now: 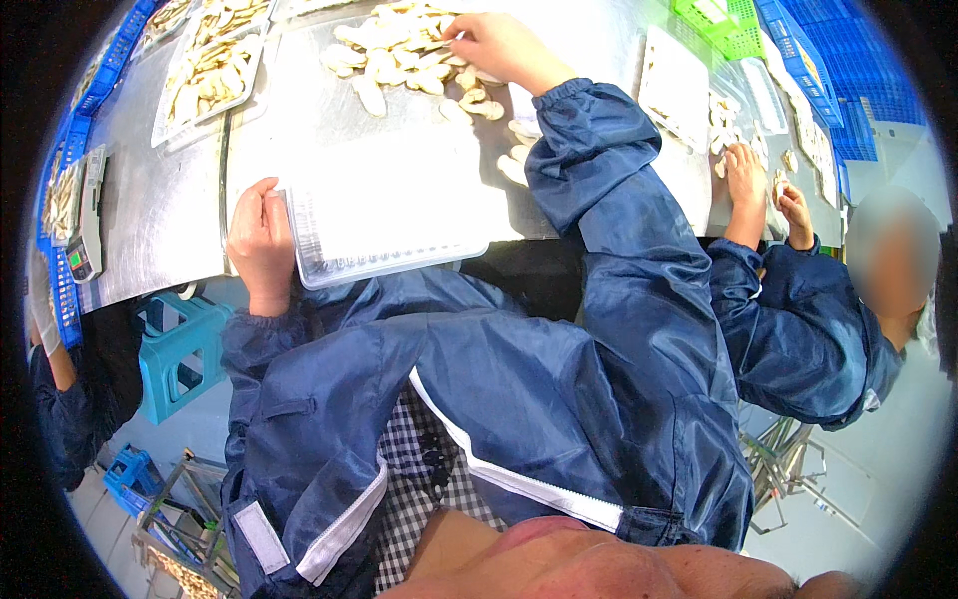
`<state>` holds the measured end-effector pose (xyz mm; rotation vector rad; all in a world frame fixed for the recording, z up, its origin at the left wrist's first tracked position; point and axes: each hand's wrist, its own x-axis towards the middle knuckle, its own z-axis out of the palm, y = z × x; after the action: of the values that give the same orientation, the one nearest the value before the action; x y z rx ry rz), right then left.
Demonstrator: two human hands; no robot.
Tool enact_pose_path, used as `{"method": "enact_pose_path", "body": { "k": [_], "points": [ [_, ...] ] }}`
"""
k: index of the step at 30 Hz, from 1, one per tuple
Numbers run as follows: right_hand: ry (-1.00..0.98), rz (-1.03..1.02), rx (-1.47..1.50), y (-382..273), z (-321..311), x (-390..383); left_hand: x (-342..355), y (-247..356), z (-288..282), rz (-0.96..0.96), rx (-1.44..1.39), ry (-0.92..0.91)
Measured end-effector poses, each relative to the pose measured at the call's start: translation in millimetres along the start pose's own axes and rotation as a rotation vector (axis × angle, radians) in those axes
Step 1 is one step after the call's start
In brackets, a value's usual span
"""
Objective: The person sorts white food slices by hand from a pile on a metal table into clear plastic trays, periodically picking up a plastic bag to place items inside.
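My left hand grips the left edge of a clear plastic tray, which lies at the near edge of the metal table with its inside washed out by glare. Farther off, my right hand reaches over a loose pile of pale, flat slices that look like mushroom slices. Its thumb and fingertips are pinched at the right side of the pile; whatever lies between them is too small to make out. A few slices are scattered below this hand, and more lie partly behind my right sleeve.
A filled tray of slices stands at the left, past a table seam. A scale and blue crates line the left edge. On the right, a co-worker's hands handle slices near a green basket. A turquoise stool stands below.
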<state>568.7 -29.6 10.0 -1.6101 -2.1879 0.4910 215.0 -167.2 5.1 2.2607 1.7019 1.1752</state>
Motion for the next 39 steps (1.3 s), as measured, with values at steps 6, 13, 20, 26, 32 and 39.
{"method": "enact_pose_path", "body": {
  "k": [6, 13, 20, 26, 32, 39],
  "points": [
    [-0.015, 0.409, 0.208, -9.9, -28.5, -23.5, -1.8, -1.7, -5.4, -0.016, 0.025, 0.000],
    [0.150, -0.219, -0.195, -22.8, 2.9, -11.2, -0.6, 2.8, -2.2, -0.031, 0.000, -0.005],
    [-0.051, -0.105, -0.003, -30.8, -6.1, -7.0, -1.2, -3.9, -10.3, -0.046, 0.006, -0.002],
    [0.147, -0.125, 0.159, -2.8, -38.8, -53.9, 0.1, 4.0, -0.6, -0.035, -0.029, -0.003],
    [-0.067, 0.171, 0.263, -18.8, -73.2, -124.8, -1.1, 0.5, -7.2, -0.025, 0.031, 0.005],
    [-0.045, 0.030, 0.018, -41.5, -76.3, -128.1, -1.5, -1.6, -6.1, -0.039, 0.038, -0.004]
  ]
}}
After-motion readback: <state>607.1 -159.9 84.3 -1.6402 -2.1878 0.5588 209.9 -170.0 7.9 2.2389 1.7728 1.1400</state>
